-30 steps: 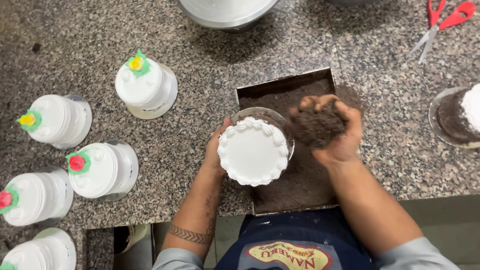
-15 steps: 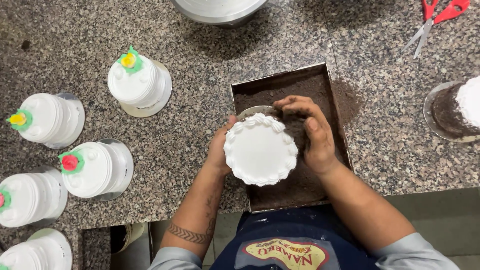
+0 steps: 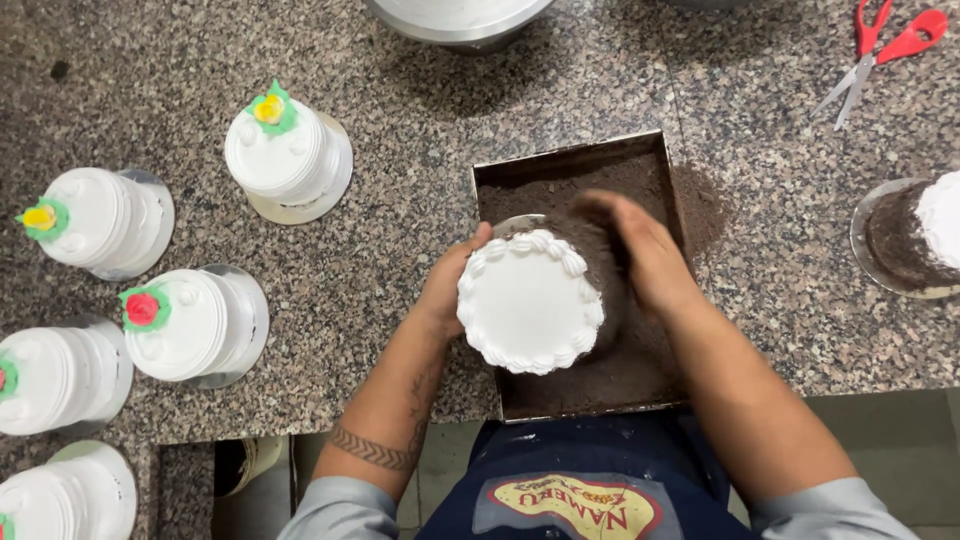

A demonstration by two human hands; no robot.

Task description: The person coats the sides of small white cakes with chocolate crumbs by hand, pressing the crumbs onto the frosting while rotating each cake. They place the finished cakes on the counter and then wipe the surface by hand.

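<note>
My left hand (image 3: 447, 285) grips the left side of a small white frosted cake (image 3: 528, 302) with a piped rim, held tilted over a square metal tray (image 3: 570, 152) of dark crumbs. A round silver board (image 3: 516, 224) shows under the cake. My right hand (image 3: 640, 250) lies flat against the cake's right side, pressing dark crumbs (image 3: 600, 262) onto it. The fingers are blurred and dusted with crumbs.
Several white frosted cakes stand at the left on the granite counter (image 3: 400, 250), one with a yellow flower (image 3: 285, 150) and one with a red flower (image 3: 190, 320). A crumb-coated cake (image 3: 915, 240) sits at the right, red scissors (image 3: 880, 50) top right, a metal bowl (image 3: 455, 20) at the top.
My right hand, which held a heap of crumbs beside the cake, has come down against the cake's right side. The left hand keeps its hold.
</note>
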